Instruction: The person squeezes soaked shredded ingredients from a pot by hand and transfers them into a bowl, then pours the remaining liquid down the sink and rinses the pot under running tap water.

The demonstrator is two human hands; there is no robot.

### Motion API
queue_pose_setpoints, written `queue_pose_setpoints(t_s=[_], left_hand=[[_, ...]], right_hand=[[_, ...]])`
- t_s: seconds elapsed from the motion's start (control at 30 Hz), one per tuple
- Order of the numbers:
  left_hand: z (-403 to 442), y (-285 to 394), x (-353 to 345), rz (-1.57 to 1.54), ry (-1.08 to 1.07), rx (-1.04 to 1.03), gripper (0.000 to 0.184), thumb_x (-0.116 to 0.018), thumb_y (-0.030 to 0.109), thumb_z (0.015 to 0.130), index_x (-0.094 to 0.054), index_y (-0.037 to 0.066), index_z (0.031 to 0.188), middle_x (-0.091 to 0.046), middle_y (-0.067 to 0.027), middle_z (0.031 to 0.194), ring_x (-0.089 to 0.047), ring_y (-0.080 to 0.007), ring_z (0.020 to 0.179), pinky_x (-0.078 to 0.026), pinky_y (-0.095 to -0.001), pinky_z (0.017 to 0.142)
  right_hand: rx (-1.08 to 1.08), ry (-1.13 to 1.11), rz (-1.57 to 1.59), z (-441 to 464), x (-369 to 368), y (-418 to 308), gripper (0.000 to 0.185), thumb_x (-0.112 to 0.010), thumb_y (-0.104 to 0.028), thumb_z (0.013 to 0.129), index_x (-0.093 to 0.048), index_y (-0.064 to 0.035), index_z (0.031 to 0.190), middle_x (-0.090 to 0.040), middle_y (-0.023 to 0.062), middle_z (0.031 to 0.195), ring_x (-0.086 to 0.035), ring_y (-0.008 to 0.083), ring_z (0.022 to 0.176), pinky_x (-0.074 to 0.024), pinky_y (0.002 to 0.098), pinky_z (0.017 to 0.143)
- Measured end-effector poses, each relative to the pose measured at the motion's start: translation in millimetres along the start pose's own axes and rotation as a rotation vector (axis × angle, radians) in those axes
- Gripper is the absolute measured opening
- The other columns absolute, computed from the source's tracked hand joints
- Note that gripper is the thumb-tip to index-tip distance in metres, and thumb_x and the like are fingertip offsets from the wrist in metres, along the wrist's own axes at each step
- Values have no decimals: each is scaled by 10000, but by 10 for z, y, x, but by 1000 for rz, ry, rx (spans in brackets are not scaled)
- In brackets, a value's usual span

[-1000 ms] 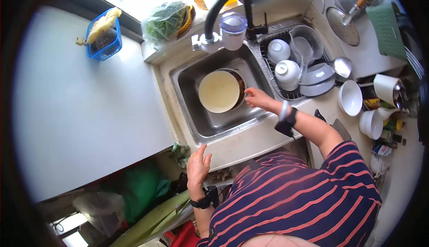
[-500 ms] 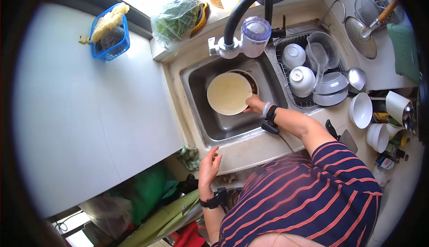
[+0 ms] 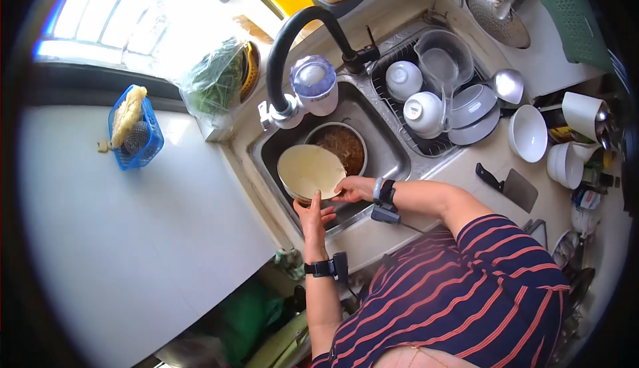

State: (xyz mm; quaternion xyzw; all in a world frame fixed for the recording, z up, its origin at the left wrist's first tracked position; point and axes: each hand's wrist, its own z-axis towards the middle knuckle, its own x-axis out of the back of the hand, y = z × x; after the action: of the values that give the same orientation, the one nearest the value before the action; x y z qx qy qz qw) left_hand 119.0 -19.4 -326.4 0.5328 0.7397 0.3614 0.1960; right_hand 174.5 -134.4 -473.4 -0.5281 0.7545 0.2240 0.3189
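A cream-coloured round bowl (image 3: pixel 308 170) is tilted over the left part of the sink (image 3: pixel 386 168). My right hand (image 3: pixel 357 189) grips its rim at the lower right. At the bowl's near edge is my left hand (image 3: pixel 311 220), its thumb over the rim and its other fingers partly below. Behind the bowl, a round metal basin (image 3: pixel 363 158) stands in the sink, holding brown, stringy food (image 3: pixel 343 145) in dark liquid. The cream bowl hides part of this basin. The faucet (image 3: pixel 283 105) with a clear-topped filter hangs above the sink's left side.
Right of the sink, a dish rack (image 3: pixel 426 145) holds white bowls, clear containers and a ladle (image 3: pixel 508 87). A cleaver (image 3: pixel 519 190) lies on the right counter beside a white bowl (image 3: pixel 528 135). A blue basket (image 3: pixel 150 145) sits on the left counter; bagged greens (image 3: pixel 216 81) are by the window.
The cream bowl has come off the metal basin toward me, uncovering the brown food. My left hand has moved up from the sink's edge onto the bowl. The view has shifted.
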Motion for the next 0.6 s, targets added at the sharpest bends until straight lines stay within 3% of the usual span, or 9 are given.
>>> queue_pose_setpoints(t_s=[0.1,0.2,0.27,0.4,0.47,0.5,0.57,0.6], left_hand=[[36,-12,-33,55,83,-30,711,-659,341,825,-185,59,1275,-471,-214,1105,-638,-275,613,-531,-326,419],[31,-16,-28,5,158,-7,643,-626,234,842,-163,72,1258,-509,-213,1035,-603,-235,512,-486,-277,354],[22,-27,16,5,139,-73,495,-515,103,851,-178,74,1212,-507,-202,1015,-582,-230,466,-492,-289,352],[18,10,33,75,183,-94,553,-413,10,819,-135,72,1293,-478,-229,1098,-616,-276,557,-510,-306,363],[51,-37,46,-5,291,-280,687,-376,-23,799,-41,83,1390,-397,-255,1238,-633,-331,676,-501,-296,340],[40,-12,58,-5,291,-282,687,-376,-23,799,-41,83,1390,-397,-255,1238,-633,-331,676,-501,-296,340],[-11,41,76,267,332,-351,744,-387,17,817,35,81,1426,-335,-241,1328,-605,-315,913,-534,-289,396],[23,-1,115,264,335,-350,744,-387,17,817,35,81,1426,-335,-241,1328,-605,-315,913,-534,-289,396]], right_hand=[[-62,23,73,119,5,144,384,-517,60,798,-494,-55,1163,-584,112,1059,-603,273,885,-574,387,699],[-136,43,91,96,-40,229,356,-512,60,799,-496,-43,1140,-584,152,1031,-614,298,850,-581,341,630],[-180,-73,93,41,-83,259,293,-518,33,819,-496,0,1109,-600,159,1010,-632,297,809,-580,313,641],[-256,-66,53,-136,-217,239,243,-538,-88,876,-502,31,1085,-631,149,934,-649,258,753,-576,284,638],[-195,-243,-377,-327,-200,130,325,-549,-262,906,-533,33,1042,-650,133,848,-652,205,701,-573,275,618],[-257,-160,-627,-511,-296,0,404,-556,-374,894,-559,12,1015,-653,118,792,-648,176,650,-567,276,580],[-112,-45,-985,-742,-332,-221,364,-582,-338,870,-587,23,917,-653,126,795,-647,186,616,-555,288,525],[-27,23,-1171,-777,-338,-352,332,-587,-302,863,-591,29,891,-651,124,779,-646,187,603,-550,293,506]])
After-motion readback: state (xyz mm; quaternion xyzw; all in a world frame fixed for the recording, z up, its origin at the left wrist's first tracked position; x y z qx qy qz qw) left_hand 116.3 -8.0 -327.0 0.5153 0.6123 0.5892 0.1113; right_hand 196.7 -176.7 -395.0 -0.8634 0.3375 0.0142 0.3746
